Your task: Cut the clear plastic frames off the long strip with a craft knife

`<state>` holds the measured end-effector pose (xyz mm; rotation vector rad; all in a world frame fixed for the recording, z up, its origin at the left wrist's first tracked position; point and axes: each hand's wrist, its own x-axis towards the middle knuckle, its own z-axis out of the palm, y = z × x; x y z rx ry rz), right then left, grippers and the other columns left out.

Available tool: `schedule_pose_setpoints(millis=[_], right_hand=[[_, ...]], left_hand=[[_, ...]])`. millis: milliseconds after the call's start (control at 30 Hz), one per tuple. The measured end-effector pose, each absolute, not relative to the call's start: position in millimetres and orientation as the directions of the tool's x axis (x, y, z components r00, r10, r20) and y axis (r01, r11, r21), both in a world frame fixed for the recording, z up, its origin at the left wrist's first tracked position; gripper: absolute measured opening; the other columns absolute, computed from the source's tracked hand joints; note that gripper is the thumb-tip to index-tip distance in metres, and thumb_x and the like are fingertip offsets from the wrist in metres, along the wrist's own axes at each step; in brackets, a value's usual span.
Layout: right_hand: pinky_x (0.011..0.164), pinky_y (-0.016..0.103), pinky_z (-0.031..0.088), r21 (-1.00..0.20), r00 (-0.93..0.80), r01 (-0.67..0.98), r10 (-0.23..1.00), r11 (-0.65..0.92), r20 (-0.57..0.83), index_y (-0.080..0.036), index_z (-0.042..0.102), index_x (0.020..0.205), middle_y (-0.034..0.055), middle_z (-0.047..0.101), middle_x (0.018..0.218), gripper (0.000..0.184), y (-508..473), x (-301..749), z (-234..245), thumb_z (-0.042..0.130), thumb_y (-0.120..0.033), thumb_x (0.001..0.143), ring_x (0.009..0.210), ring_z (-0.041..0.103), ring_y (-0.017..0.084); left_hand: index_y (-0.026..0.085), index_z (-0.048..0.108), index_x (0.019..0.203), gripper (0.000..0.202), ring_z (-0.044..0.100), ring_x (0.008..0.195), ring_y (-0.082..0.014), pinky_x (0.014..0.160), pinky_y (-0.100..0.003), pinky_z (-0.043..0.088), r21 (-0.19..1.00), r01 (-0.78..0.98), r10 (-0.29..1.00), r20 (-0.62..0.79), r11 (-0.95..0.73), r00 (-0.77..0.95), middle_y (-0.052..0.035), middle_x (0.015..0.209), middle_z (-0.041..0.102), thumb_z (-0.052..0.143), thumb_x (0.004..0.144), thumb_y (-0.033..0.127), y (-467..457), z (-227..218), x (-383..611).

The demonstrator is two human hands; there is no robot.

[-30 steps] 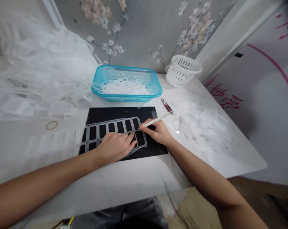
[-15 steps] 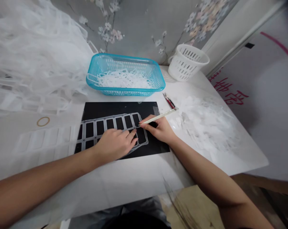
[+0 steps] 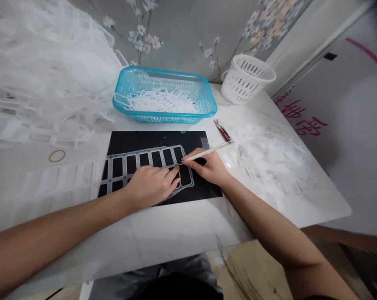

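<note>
Head view: on a white tabletop (image 3: 128, 246), a black mat (image 3: 138, 138) lies in front of the person, and across it runs a translucent sheet of joined rectangular frames (image 3: 147, 153), set in two rows. The sheet reaches past the mat's left edge onto the tabletop, where its outlines fade against the white. The left hand (image 3: 153, 185) lies palm down over the lower row, its fingers slightly spread and gripping nothing, the index fingertip resting on the strip between the rows near the right end. The right hand (image 3: 209, 167) rests on the right part of the mat, its fingers pinched narrow around a slim, pale, pen-like tool (image 3: 210, 151). The tool slants, its back end up and to the right; its tip meets the sheet just beside the left index fingertip, but is too small to make out clearly.

Behind the mat stands a blue plastic basket (image 3: 168, 113) holding a tangle of thin white strips (image 3: 168, 100). A white slotted basket (image 3: 246, 81) stands to its right, by the wall. Red-handled snips (image 3: 222, 130) lie between the mat and a loose heap of white scraps (image 3: 272, 162). On the left, a tan ring-shaped band (image 3: 57, 156) lies near the sheet, in front of a tall, partly blurred pile of white frame pieces (image 3: 47, 79).
</note>
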<state>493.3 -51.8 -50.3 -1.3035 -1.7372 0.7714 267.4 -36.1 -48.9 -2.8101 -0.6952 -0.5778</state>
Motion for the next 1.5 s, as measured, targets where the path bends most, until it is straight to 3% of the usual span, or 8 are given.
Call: schedule_pose_setpoints(millis=[200,367,533,700,1033,1167,1300,1500], right_hand=[[0.078,0.035,0.057,-0.783,-0.217,0.5,0.929,0.37,0.3,-0.021,0.076,0.093,0.0053,0.076,0.09,0.013,-48.0,502.4,-49.5,0.071,-0.031,0.088,0.085,0.071,0.019],[0.088,0.04,0.056,-0.731,-0.281,0.491,0.88,0.474,0.382,-0.023,0.076,0.092,0.0045,0.077,0.093,0.01,-43.1,500.3,-53.0,0.068,-0.03,0.09,0.096,0.066,0.021],[0.096,0.044,0.054,-0.702,-0.308,0.488,0.855,0.518,0.417,-0.025,0.076,0.092,0.0037,0.078,0.098,0.007,-41.4,504.8,-56.2,0.07,-0.025,0.089,0.105,0.064,0.022],[0.095,0.044,0.054,-0.706,-0.316,0.471,0.849,0.529,0.424,-0.025,0.075,0.094,0.0034,0.078,0.097,0.008,-39.9,504.0,-58.1,0.069,-0.025,0.089,0.107,0.063,0.022],[0.098,0.046,0.053,-0.712,-0.308,0.497,0.868,0.497,0.391,-0.024,0.075,0.094,0.0048,0.076,0.099,0.009,-40.2,507.1,-57.7,0.069,-0.028,0.09,0.112,0.061,0.024],[0.099,0.046,0.053,-0.701,-0.361,0.503,0.86,0.506,0.361,-0.023,0.072,0.098,0.0058,0.075,0.101,0.011,-42.3,503.9,-54.4,0.063,-0.026,0.093,0.119,0.059,0.024],[0.102,0.047,0.051,-0.629,-0.438,0.52,0.813,0.578,0.384,-0.024,0.07,0.098,0.0048,0.075,0.1,0.013,-43.1,503.4,-51.9,0.057,-0.023,0.096,0.122,0.059,0.024],[0.107,0.048,0.044,-0.428,-0.515,0.591,0.728,0.684,0.453,-0.026,0.07,0.099,0.0036,0.073,0.099,0.014,-43.0,504.1,-55.3,0.056,-0.022,0.096,0.113,0.061,0.022]], left_hand=[[0.016,0.073,0.114,0.034,0.066,0.054,-0.0194,0.044,-0.03,0.032,-0.087,0.499,0.433,0.385,-0.862,0.815,-0.0016,0.071,0.071,0.051,0.098,0.037,-35.4,-51.1,266.3],[0.02,0.072,0.118,0.035,0.066,0.055,-0.0199,0.045,-0.029,0.031,-0.079,0.547,0.492,0.346,-0.833,0.799,-0.0009,0.07,0.072,0.049,0.099,0.038,-37.8,-49.9,267.6],[0.025,0.069,0.125,0.041,0.067,0.057,-0.0222,0.045,-0.03,0.028,-0.053,0.623,0.597,0.23,-0.781,0.768,-0.0017,0.075,0.073,0.046,0.099,0.046,-39.8,-47.0,269.3],[0.027,0.066,0.13,0.043,0.07,0.066,-0.0242,0.048,-0.03,0.032,-0.031,0.622,0.615,0.115,-0.782,0.78,-0.0027,0.088,0.076,0.043,0.1,0.046,-36.6,-43.6,270.2],[0.023,0.064,0.134,0.045,0.069,0.064,-0.0239,0.05,-0.029,0.031,-0.047,0.618,0.602,0.179,-0.785,0.778,-0.0056,0.081,0.074,0.041,0.101,0.046,-40.4,-48.0,267.6],[0.022,0.063,0.135,0.047,0.07,0.067,-0.0249,0.051,-0.029,0.033,-0.028,0.625,0.617,0.128,-0.78,0.777,-0.0068,0.084,0.075,0.04,0.101,0.046,-39.8,-46.9,269.5],[0.026,0.061,0.136,0.047,0.072,0.075,-0.0256,0.055,-0.03,0.039,0.038,0.658,0.66,0.043,-0.752,0.75,-0.0059,0.094,0.077,0.041,0.1,0.048,-37.3,-42.9,271.3],[0.031,0.064,0.132,0.044,0.073,0.084,-0.0272,0.061,-0.032,0.044,0.104,0.717,0.718,-0.035,-0.689,0.695,-0.0029,0.1,0.077,0.046,0.097,0.05,-35.0,-34.0,273.9]])
